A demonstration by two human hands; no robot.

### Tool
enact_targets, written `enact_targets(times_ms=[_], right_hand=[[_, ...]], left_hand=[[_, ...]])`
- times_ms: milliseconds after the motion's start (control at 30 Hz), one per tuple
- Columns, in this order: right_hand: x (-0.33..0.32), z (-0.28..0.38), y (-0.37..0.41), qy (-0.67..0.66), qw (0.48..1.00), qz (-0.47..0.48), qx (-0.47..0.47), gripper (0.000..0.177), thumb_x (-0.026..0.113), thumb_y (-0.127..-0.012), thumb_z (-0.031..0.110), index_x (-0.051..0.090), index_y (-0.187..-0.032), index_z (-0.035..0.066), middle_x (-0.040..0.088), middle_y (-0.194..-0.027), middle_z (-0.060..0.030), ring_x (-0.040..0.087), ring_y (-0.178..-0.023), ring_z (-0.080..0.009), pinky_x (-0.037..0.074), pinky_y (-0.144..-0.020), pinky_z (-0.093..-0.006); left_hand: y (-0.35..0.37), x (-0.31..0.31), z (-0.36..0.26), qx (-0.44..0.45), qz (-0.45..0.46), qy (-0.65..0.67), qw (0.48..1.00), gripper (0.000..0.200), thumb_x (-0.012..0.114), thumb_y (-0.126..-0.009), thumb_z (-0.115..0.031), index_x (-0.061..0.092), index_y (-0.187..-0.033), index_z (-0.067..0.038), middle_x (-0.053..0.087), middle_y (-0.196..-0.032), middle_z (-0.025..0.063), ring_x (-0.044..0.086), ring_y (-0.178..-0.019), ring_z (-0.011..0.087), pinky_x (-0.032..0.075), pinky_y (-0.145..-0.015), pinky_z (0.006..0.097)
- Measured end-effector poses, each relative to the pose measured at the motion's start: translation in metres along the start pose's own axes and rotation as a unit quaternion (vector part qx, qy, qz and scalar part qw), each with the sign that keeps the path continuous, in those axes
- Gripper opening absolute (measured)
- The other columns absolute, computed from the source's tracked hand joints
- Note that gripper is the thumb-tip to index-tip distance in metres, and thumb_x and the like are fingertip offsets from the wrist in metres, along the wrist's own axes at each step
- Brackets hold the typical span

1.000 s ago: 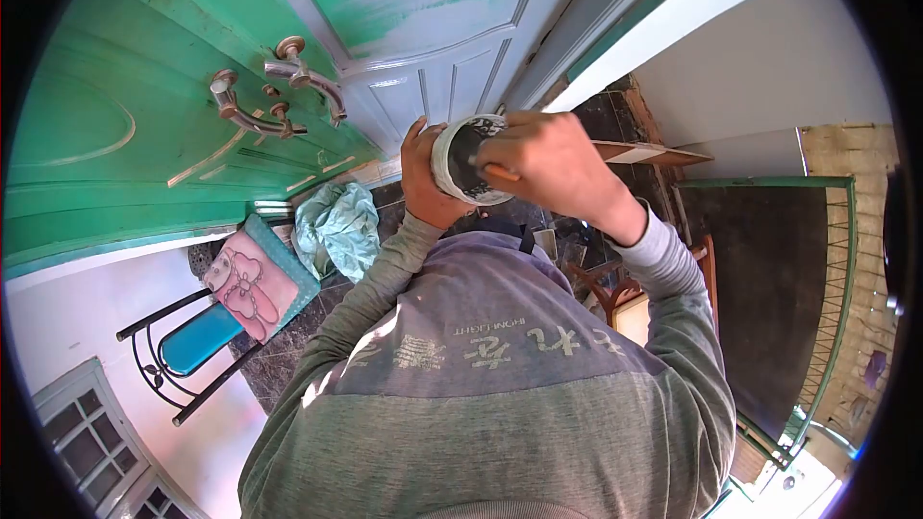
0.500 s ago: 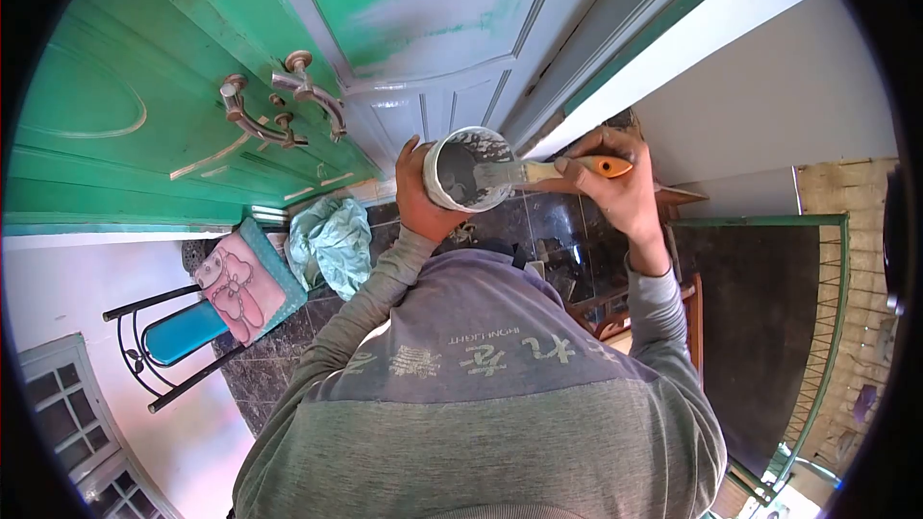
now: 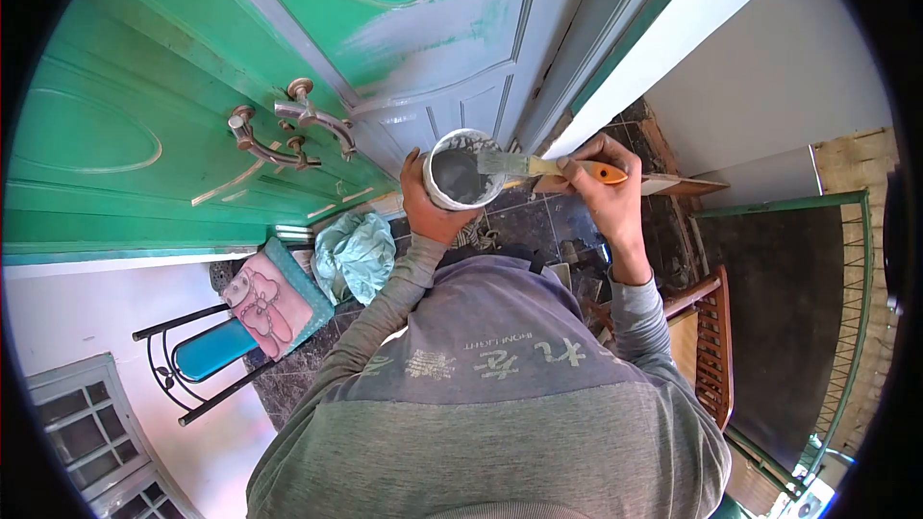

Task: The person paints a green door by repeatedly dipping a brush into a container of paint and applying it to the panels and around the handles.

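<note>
L hand (image 3: pixel 424 209) grips cup (image 3: pixel 459 174); R hand (image 3: pixel 603 200) brush (image 3: pixel 540 167); shirt text (image 3: pixel 500 358) unclear.

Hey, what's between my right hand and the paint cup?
In the head view, only the paintbrush: its handle sits in the right hand, and its bristles reach over the paint cup rim.

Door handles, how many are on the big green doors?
2. Left door handle on the green leaf; right door handle beside it on the partly grey leaf. None seems hidden.
</note>
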State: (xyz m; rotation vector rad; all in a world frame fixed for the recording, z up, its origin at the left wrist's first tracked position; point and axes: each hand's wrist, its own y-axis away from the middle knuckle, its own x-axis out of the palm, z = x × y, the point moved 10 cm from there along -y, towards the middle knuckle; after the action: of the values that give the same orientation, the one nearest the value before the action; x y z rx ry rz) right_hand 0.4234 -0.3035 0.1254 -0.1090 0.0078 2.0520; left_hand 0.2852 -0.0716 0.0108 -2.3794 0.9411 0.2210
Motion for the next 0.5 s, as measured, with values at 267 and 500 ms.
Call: enact_targets(times_ms=[267, 500], right_hand=[[0.005, 0.005, -0.003, 0.036, 0.999, -0.009, -0.03, 0.013, 0.076, -0.083, 0.005, 0.066, -0.084, -0.002, 0.066, -0.074, -0.004, 0.06, -0.068, -0.0068, 0.05, -0.064, -0.0231], [0.012, 0.012, -0.009, 0.029, 0.998, -0.01, -0.055, 0.013, 0.075, -0.085, 0.004, 0.065, -0.084, -0.002, 0.066, -0.073, -0.0044, 0.061, -0.067, -0.0075, 0.05, -0.063, -0.0235]], left_hand=[[0.001, -0.005, 0.011, -0.012, -0.004, 0.009, 1.0, 0.1, 0.1, -0.049, -0.034, 0.054, -0.132, -0.003, 0.051, -0.137, 0.0228, 0.046, -0.137, 0.0451, 0.042, -0.112, 0.0537], [0.001, -0.015, 0.017, -0.014, -0.023, 0.013, 1.0, 0.103, 0.1, -0.049, -0.034, 0.051, -0.135, -0.003, 0.05, -0.139, 0.0239, 0.047, -0.136, 0.0453, 0.041, -0.111, 0.0535]])
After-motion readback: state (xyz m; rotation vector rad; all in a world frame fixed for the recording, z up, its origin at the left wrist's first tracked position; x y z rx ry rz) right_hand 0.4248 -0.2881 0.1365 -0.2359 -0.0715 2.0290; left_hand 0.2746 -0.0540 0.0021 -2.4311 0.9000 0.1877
